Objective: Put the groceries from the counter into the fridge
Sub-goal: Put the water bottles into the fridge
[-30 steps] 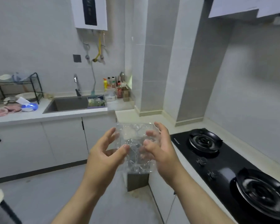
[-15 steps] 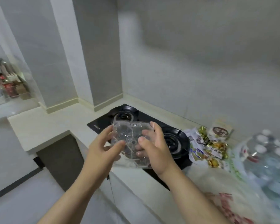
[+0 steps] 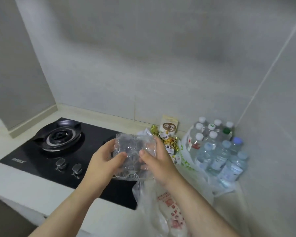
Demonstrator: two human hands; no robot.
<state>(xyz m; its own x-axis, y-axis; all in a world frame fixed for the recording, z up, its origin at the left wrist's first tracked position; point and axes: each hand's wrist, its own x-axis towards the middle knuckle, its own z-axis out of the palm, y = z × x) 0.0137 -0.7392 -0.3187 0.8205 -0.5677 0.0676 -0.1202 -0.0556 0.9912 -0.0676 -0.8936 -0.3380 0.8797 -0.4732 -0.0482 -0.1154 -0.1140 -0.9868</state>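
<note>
A clear plastic egg tray point(image 3: 132, 147) is held in both hands above the right part of the black gas hob point(image 3: 41, 151). My left hand point(image 3: 103, 162) grips its left edge, thumb on top. My right hand point(image 3: 156, 161) grips its right edge. The tray looks empty, though I cannot be sure. Groceries lie on the counter to the right: a pack of water bottles point(image 3: 217, 151), wrapped candies point(image 3: 169, 142), a beige snack pouch point(image 3: 169, 125) and a white plastic bag with red print point(image 3: 167, 207). No fridge is in view.
The pale counter point(image 3: 15, 185) runs along a tiled wall, with a corner at the right behind the bottles. The hob has one visible burner point(image 3: 60, 135) and two knobs point(image 3: 68, 165). A grey pillar point(image 3: 15, 65) stands at the left.
My view has swung right from the sink side of the kitchen to the hob and the groceries. Both hands kept hold of the tray, which now hangs over the hob.
</note>
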